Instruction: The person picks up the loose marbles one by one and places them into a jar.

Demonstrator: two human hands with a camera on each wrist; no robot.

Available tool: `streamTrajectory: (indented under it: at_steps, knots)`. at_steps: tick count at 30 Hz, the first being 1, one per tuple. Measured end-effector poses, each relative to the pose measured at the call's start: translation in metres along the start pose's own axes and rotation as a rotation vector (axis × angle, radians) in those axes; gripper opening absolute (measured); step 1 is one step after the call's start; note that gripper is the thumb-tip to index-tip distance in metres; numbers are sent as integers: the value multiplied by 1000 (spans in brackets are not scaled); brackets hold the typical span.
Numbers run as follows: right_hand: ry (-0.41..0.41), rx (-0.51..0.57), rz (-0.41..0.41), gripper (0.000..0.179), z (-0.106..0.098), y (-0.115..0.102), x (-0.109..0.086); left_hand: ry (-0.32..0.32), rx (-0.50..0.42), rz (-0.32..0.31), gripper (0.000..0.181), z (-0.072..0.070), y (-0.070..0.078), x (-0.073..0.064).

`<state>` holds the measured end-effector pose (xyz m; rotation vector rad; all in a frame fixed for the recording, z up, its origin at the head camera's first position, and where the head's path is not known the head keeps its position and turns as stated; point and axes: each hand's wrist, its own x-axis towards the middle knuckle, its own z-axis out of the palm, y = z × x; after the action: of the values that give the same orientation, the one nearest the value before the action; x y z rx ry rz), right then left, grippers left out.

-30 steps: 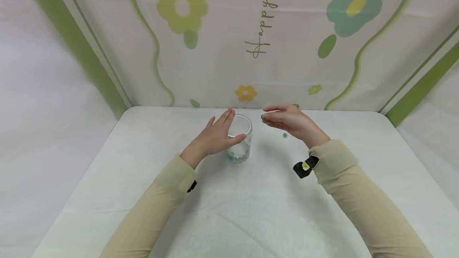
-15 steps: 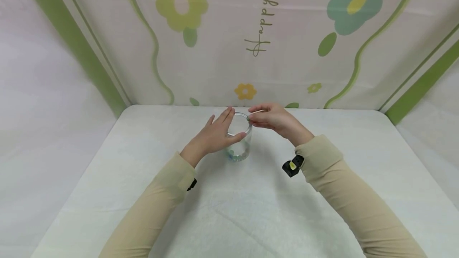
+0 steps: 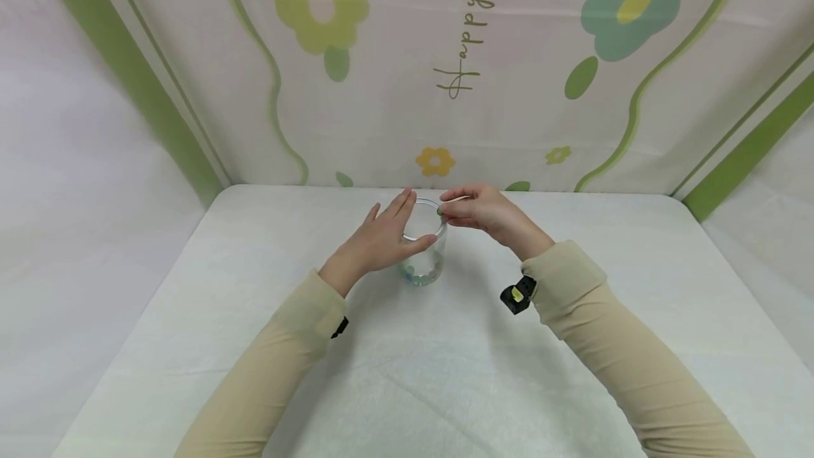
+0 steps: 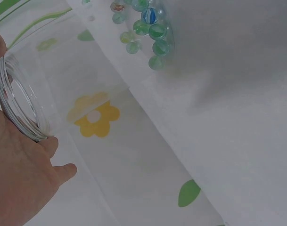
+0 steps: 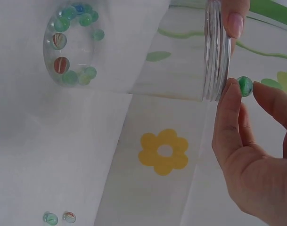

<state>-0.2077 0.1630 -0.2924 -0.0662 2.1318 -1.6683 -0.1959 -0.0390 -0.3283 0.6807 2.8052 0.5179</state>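
Note:
A clear jar (image 3: 425, 260) stands upright on the table, with several green, blue and red-streaked marbles (image 5: 61, 65) around its bottom. My left hand (image 3: 381, 235) holds the jar's rim, the thumb along the near side and the fingers, rather straight, toward the far side. At the opposite side of the mouth, my right hand (image 3: 486, 216) pinches a green marble (image 5: 245, 86) between thumb and fingertip. That marble is at the level of the rim, just outside or over its edge; I cannot tell which.
Two loose marbles, one green (image 5: 51, 218) and one red-streaked (image 5: 69, 217), lie on the table in the right wrist view. The white table (image 3: 407, 373) ends at a hanging flower-print cloth (image 3: 381, 112) close behind the jar.
My right hand has moved left with the green marble, up to the jar's rim, and has stayed almost still since half a second ago. My left hand and the jar keep their place.

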Motion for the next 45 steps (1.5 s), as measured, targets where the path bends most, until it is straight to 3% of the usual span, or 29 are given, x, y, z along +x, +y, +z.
streamTrajectory:
  at_steps: [25,38,45]
  knots:
    - [5,-4,-20,41,-2,4,1,5,-15,-21,93,1,-3,-3]
    - [187,-105,61,42,-49,42,4,18,2,-5,91,1,0,-4]
    - [271,-144,64,44,-61,64,8,13,-12,-7,91,0,2,-5]
